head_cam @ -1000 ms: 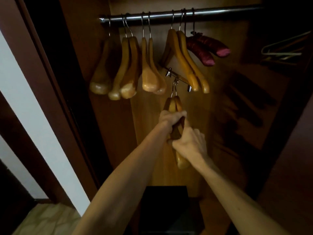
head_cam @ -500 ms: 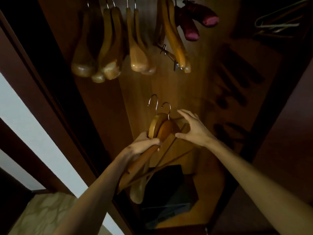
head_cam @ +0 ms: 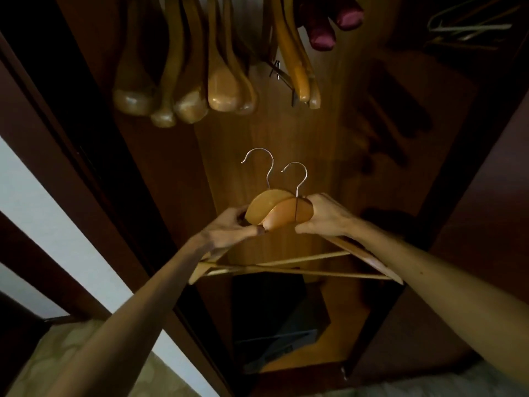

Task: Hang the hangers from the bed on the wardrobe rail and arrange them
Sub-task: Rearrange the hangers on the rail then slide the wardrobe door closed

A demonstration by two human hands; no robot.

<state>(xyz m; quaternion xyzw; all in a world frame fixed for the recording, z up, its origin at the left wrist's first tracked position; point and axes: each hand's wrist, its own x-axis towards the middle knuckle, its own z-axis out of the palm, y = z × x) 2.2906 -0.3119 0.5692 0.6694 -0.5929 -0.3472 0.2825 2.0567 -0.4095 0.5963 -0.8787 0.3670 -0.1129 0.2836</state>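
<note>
I hold two wooden hangers [head_cam: 279, 212] together in front of the open wardrobe, their metal hooks [head_cam: 286, 174] pointing up. My left hand [head_cam: 232, 229] grips the left side of their necks. My right hand [head_cam: 323, 216] grips the right side. Their crossbars [head_cam: 300, 266] spread out below my wrists. Several wooden hangers [head_cam: 200, 81] hang above at the top of the view. The rail itself is out of view.
Two dark red padded hangers [head_cam: 329, 30] hang right of the wooden ones. Thin wire hangers [head_cam: 469, 27] lie at the upper right. A dark box [head_cam: 272, 316] sits on the wardrobe floor. The wardrobe's left side panel [head_cam: 86, 138] borders a white wall.
The two hangers came down from near the rail and turned to face me. My right hand, open half a second ago, now grips them. The view has tilted downward.
</note>
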